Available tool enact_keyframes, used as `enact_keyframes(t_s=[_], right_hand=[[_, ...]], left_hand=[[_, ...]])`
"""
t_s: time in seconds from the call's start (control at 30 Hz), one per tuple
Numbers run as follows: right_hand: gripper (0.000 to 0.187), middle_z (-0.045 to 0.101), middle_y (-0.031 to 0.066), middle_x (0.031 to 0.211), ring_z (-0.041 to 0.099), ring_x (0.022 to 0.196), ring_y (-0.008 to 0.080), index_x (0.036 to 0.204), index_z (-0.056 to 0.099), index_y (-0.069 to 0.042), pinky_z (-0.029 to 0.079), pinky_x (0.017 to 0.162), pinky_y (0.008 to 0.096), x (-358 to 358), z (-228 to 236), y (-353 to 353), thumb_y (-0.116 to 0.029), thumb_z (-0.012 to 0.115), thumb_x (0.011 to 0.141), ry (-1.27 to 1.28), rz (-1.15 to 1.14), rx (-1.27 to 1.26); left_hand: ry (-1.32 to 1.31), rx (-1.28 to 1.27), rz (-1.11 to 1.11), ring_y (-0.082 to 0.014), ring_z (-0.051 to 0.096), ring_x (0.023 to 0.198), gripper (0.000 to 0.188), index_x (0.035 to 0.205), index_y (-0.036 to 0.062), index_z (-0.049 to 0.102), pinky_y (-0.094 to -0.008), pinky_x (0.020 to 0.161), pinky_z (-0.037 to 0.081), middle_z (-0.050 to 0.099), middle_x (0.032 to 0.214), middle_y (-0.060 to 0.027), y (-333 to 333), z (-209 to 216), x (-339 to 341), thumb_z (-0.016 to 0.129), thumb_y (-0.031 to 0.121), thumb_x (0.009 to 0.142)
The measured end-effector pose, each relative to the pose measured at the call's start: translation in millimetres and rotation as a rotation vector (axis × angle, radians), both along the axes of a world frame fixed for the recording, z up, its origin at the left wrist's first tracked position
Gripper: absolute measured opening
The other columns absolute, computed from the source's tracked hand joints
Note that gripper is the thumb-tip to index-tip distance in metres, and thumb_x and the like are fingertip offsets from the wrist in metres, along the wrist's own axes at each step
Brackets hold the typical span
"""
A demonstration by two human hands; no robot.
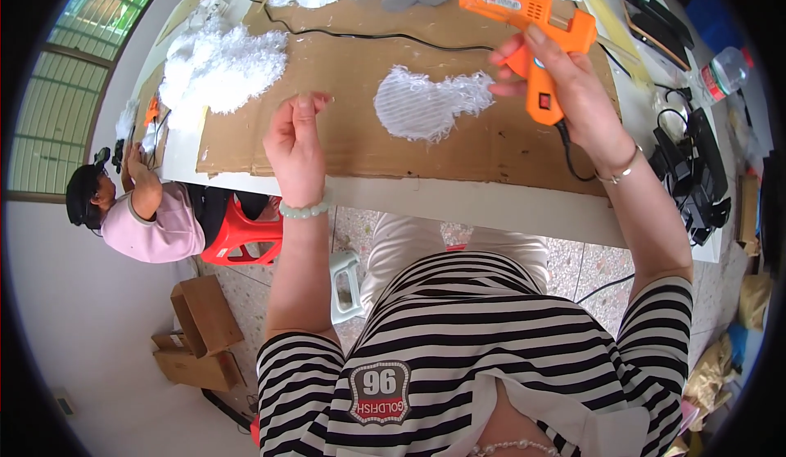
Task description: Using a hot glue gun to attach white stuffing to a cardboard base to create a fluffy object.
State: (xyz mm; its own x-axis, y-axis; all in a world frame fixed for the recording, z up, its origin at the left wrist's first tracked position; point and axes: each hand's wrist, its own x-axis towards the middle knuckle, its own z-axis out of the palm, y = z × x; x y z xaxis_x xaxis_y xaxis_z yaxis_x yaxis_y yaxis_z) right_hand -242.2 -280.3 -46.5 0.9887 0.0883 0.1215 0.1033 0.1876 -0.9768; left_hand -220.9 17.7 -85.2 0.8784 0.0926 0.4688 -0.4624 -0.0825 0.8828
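Observation:
My right hand (585, 97) is wrapped round the handle of an orange hot glue gun (540, 72), held above the right part of the cardboard sheet (344, 150). The gun's nozzle end points to the upper left, and a pale glue stick (618, 46) sticks out of its back. My left hand (296, 142) is raised over the cardboard, with thumb and fingertips pinched together; anything between them is too small to make out. Between my hands lies a white fluffy piece (426, 103), its ribbed backing facing up and its edges frayed. Neither hand touches it.
White fluffy bundles (221, 64) lie at the left and far edges. A black cord (377, 37) crosses the cardboard. At right are a plastic bottle (725, 74) and black devices (692, 175). Another person (151, 216) sits at the left on a red stool (241, 232).

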Motion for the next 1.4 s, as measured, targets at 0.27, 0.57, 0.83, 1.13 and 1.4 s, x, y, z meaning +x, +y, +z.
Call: enact_keyframes(t_s=[0.27,0.57,0.83,1.13,1.4], right_hand=[[0.034,0.062,0.005,0.093,0.059,0.086,0.0111,0.111,0.055,-0.003,0.054,0.072,0.028,-4,-4,21,-0.033,0.053,0.095,0.099,0.22,-0.298],[0.032,0.061,0.0019,0.089,0.055,0.081,0.0085,0.111,0.056,-0.002,0.046,0.074,0.0243,3,-6,52,-0.028,0.059,0.092,0.104,0.229,-0.636],[0.027,0.06,0.0006,0.084,0.053,0.078,0.0073,0.104,0.057,-0.002,0.045,0.072,0.0237,7,-5,54,-0.026,0.058,0.093,0.096,0.181,-0.719],[0.026,0.058,0.0004,0.079,0.052,0.073,0.0081,0.097,0.056,-0.002,0.044,0.069,0.0237,11,-9,52,-0.028,0.057,0.094,0.095,0.207,-0.713],[0.022,0.055,0.0008,0.075,0.051,0.071,0.0089,0.095,0.053,-0.003,0.043,0.067,0.024,8,-7,55,-0.025,0.055,0.094,0.123,0.239,-0.704]], left_hand=[[0.128,0.246,0.131,-0.0089,0.051,0.064,0.017,0.087,-0.0002,0.061,-0.0218,0.063,0.044,0.06,0.074,-0.0019,20,-14,2,0.055,0.014,0.093],[-0.28,0.815,0.022,-0.0314,0.059,0.074,0.009,0.081,0.0058,0.068,-0.0385,0.071,0.05,0.065,0.076,-0.0121,-4,-4,47,0.062,0.01,0.076],[-0.145,0.855,-0.092,-0.0299,0.058,0.078,0.007,0.077,0.0058,0.067,-0.0386,0.071,0.048,0.063,0.074,-0.0104,-16,-15,62,0.064,0.012,0.076],[-0.135,0.812,-0.095,-0.0289,0.057,0.078,0.006,0.077,0.0042,0.064,-0.0378,0.071,0.046,0.062,0.077,-0.0095,-18,-20,65,0.062,0.009,0.078],[-0.146,0.791,-0.109,-0.0288,0.057,0.079,0.006,0.079,0.0039,0.064,-0.0378,0.072,0.046,0.062,0.078,-0.0098,-15,-21,66,0.062,0.009,0.078]])
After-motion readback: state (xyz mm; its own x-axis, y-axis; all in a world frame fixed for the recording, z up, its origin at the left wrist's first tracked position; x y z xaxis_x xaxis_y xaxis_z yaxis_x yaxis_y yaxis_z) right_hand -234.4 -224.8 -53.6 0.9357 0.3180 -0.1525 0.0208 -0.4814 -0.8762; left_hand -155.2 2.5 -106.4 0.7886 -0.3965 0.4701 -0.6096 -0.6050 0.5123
